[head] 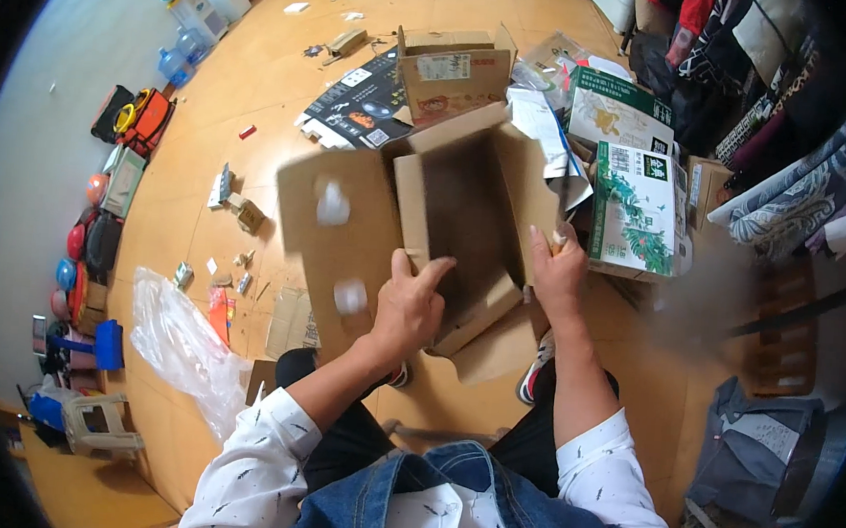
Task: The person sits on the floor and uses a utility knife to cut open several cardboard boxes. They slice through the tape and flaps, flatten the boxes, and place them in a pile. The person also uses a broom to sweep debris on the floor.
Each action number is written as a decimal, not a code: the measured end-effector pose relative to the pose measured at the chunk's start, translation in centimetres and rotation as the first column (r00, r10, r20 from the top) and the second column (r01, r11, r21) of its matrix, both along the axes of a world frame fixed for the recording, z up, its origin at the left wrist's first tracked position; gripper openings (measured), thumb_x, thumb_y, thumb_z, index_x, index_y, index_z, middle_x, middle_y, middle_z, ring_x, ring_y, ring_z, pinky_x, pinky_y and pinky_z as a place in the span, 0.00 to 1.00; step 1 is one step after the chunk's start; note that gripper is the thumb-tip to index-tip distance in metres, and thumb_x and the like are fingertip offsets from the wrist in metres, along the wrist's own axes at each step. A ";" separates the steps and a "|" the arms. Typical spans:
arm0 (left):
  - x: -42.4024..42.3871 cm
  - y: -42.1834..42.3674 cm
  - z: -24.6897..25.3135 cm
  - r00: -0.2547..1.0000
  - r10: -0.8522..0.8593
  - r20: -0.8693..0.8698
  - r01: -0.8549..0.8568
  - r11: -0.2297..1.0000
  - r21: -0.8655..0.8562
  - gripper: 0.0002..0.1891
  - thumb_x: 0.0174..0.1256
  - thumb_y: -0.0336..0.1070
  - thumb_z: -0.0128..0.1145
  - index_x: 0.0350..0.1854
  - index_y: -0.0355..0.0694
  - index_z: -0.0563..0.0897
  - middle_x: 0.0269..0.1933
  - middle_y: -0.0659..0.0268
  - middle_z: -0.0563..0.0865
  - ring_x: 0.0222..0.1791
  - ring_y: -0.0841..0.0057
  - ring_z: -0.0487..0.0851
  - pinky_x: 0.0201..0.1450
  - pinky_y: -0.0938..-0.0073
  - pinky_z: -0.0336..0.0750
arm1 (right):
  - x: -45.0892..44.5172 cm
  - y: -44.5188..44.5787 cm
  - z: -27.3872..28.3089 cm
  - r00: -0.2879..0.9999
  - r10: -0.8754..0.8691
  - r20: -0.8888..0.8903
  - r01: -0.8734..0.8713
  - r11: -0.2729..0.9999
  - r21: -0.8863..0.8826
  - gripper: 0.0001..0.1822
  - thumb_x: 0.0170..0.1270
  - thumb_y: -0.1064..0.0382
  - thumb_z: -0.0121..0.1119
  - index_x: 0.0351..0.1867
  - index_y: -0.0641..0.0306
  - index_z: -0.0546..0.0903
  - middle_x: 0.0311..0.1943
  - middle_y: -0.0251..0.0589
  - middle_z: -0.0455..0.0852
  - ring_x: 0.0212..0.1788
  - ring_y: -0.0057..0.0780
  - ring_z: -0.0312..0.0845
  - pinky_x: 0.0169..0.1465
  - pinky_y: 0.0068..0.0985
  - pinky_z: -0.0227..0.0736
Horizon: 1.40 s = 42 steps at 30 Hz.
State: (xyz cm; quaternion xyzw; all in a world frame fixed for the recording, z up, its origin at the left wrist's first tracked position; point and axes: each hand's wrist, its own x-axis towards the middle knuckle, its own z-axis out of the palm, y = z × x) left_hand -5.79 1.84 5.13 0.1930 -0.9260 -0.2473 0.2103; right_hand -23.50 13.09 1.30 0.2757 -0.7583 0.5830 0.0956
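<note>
An opened brown cardboard box (413,190) with flaps spread is held up in front of me, its dark inside facing me. My left hand (414,300) grips its near-left wall, thumb and index finger over the edge. At the right wall, my right hand (559,266) is closed on the cardboard, and also seems to hold a small slim tool whose kind cannot be told. Two whitish patches mark the left flap. Just beyond stands another open cardboard box (454,82), next to a flattened black printed carton (364,105).
Printed milk cartons (637,205) are piled at the right, near hanging clothes (791,157). A clear plastic bag (182,343) and cardboard scraps (248,213) lie on the floor at the left. Helmets (75,240) and an orange tool bag (146,119) line the wall. A plastic stool (99,422) stands lower left.
</note>
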 end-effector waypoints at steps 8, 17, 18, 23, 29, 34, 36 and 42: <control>3.7 -6.6 2.5 0.867 0.341 -0.364 -0.056 0.792 0.608 0.32 0.42 0.16 0.35 0.56 0.40 0.71 0.48 0.66 0.76 0.32 0.82 0.72 0.31 0.82 0.70 | -1.7 1.2 1.0 0.965 -0.124 0.231 0.124 0.992 0.015 0.18 0.59 0.55 0.58 0.35 0.72 0.75 0.25 0.45 0.80 0.27 0.30 0.74 0.34 0.29 0.70; 13.0 -13.6 3.3 0.414 0.755 -0.507 0.035 0.544 0.838 0.32 0.47 0.16 0.35 0.59 0.43 0.68 0.51 0.64 0.75 0.41 0.78 0.75 0.40 0.81 0.73 | 2.6 -1.3 7.1 0.991 -0.026 -0.132 0.021 0.999 -0.036 0.11 0.61 0.60 0.57 0.28 0.65 0.73 0.25 0.45 0.81 0.27 0.34 0.77 0.32 0.30 0.70; 13.6 -13.2 2.9 0.406 0.768 -0.496 0.073 0.514 0.855 0.33 0.47 0.16 0.35 0.60 0.44 0.68 0.51 0.64 0.76 0.40 0.78 0.76 0.39 0.81 0.73 | 1.7 -2.1 7.0 0.979 -0.058 -0.194 0.042 0.995 -0.085 0.11 0.61 0.62 0.57 0.27 0.65 0.71 0.24 0.45 0.81 0.26 0.34 0.77 0.30 0.30 0.70; 13.0 -10.5 1.6 0.436 0.777 -0.455 0.301 0.351 0.887 0.35 0.45 0.14 0.35 0.61 0.48 0.68 0.56 0.64 0.74 0.49 0.73 0.76 0.47 0.75 0.75 | -4.5 -1.1 4.9 0.928 -0.190 -0.319 0.309 0.872 0.380 0.20 0.61 0.47 0.54 0.33 0.65 0.75 0.26 0.50 0.81 0.28 0.44 0.78 0.32 0.34 0.71; 11.7 -7.8 0.3 0.555 0.690 -0.465 0.340 0.322 0.884 0.38 0.45 0.14 0.33 0.64 0.48 0.64 0.59 0.64 0.71 0.54 0.73 0.72 0.52 0.77 0.71 | 1.0 1.4 5.7 0.990 0.117 -0.077 -0.115 0.993 0.028 0.15 0.59 0.51 0.60 0.33 0.63 0.76 0.23 0.32 0.78 0.20 0.18 0.69 0.23 0.19 0.66; 9.5 -5.9 0.3 0.532 0.646 -0.548 0.303 0.459 0.835 0.40 0.44 0.13 0.32 0.65 0.50 0.64 0.60 0.66 0.69 0.45 0.80 0.75 0.39 0.84 0.72 | 12.7 2.2 8.8 0.545 0.409 0.732 -0.395 0.895 -0.207 0.22 0.54 0.46 0.64 0.32 0.66 0.75 0.17 0.26 0.69 0.11 0.11 0.59 0.13 0.14 0.55; 9.7 -4.9 1.3 0.612 0.600 -0.515 0.217 0.499 0.839 0.41 0.45 0.14 0.33 0.68 0.52 0.59 0.64 0.66 0.66 0.55 0.75 0.72 0.47 0.80 0.71 | 14.5 1.6 9.2 0.536 0.402 0.742 -0.340 0.908 -0.246 0.18 0.54 0.55 0.66 0.34 0.67 0.75 0.16 0.27 0.69 0.10 0.12 0.59 0.12 0.14 0.54; 11.5 -4.3 2.4 0.438 0.793 -0.423 0.555 0.132 0.821 0.41 0.48 0.14 0.34 0.69 0.51 0.52 0.70 0.67 0.55 0.63 0.66 0.65 0.61 0.68 0.66 | 12.7 3.7 6.8 0.334 0.576 0.746 -0.291 0.816 -0.499 0.06 0.54 0.70 0.60 0.32 0.66 0.76 0.17 0.28 0.72 0.10 0.14 0.59 0.15 0.16 0.59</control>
